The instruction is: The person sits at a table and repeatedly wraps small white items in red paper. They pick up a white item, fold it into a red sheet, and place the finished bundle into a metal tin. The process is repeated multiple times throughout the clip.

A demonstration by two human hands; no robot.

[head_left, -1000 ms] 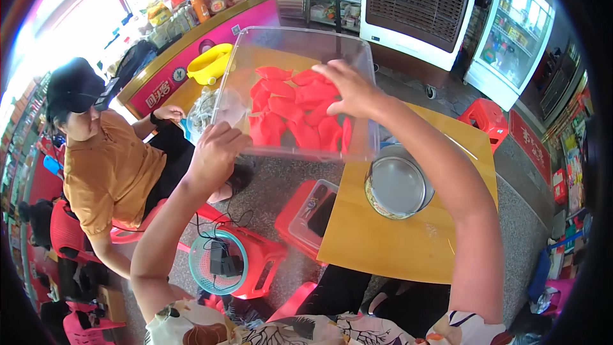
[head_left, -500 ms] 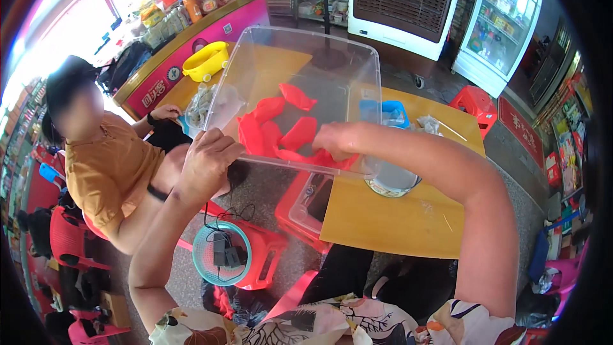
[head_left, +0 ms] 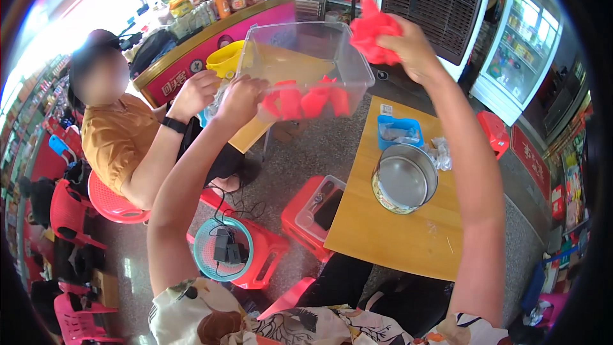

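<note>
Holding: right hand [head_left: 412,51], closed on red bundles [head_left: 375,33], one o'clock; left hand [head_left: 244,99], pinching tub [head_left: 355,75] rim, ten o'clock.

Vivid red colours the cloth-like pieces [head_left: 290,102] in the colourless, transparent bin [head_left: 352,75]. The tabletop [head_left: 396,243] is honey-yellow, the small rectangular container [head_left: 383,135] bright blue, the round tin [head_left: 388,198] silvery within (its outer wall is patterned). The wearer's cream shirt [head_left: 211,319] bears black branches and brown leaf shapes.
</note>
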